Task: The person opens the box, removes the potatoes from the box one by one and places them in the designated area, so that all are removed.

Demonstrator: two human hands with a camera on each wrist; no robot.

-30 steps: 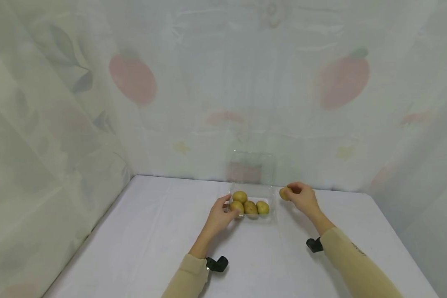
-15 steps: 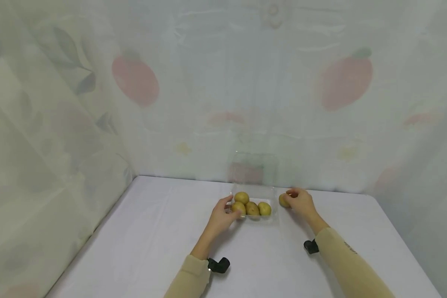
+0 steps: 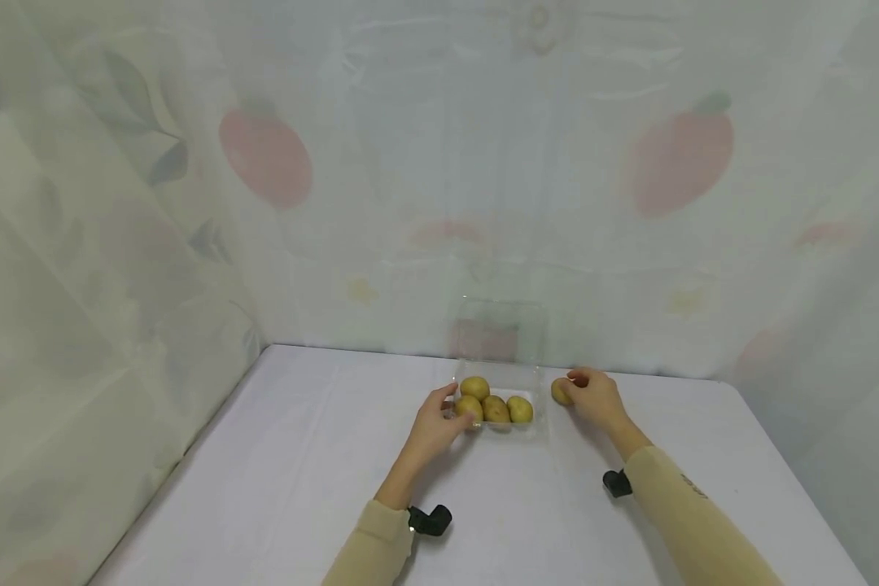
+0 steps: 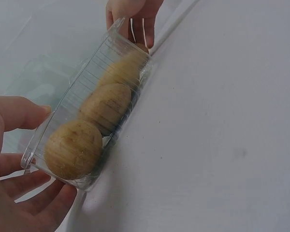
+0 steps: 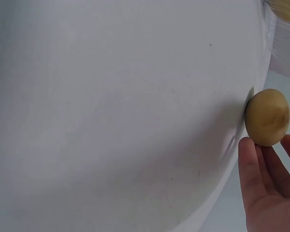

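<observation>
A clear plastic clamshell tray (image 3: 509, 432) sits at the back middle of the white table and holds several yellow-brown potatoes (image 3: 495, 408). Its open lid (image 3: 498, 330) stands up behind it. My left hand (image 3: 450, 411) grips the tray's left end, thumb above and fingers (image 4: 36, 203) under the rim (image 4: 94, 67). Just right of the tray a single potato (image 3: 561, 391) lies low at the table, and my right hand (image 3: 584, 389) holds it with its fingertips (image 5: 261, 179). In the right wrist view this potato (image 5: 267, 117) casts a small shadow on the cloth.
A white cloth covers the table (image 3: 322, 472), which ends at a sheer fruit-printed curtain (image 3: 264, 155) along the back and the left side. Small black camera mounts (image 3: 428, 519) sit at both wrists.
My right hand has brought the single potato down and slightly left, closer to the tray's right side. The left hand stays on the tray's left end.
</observation>
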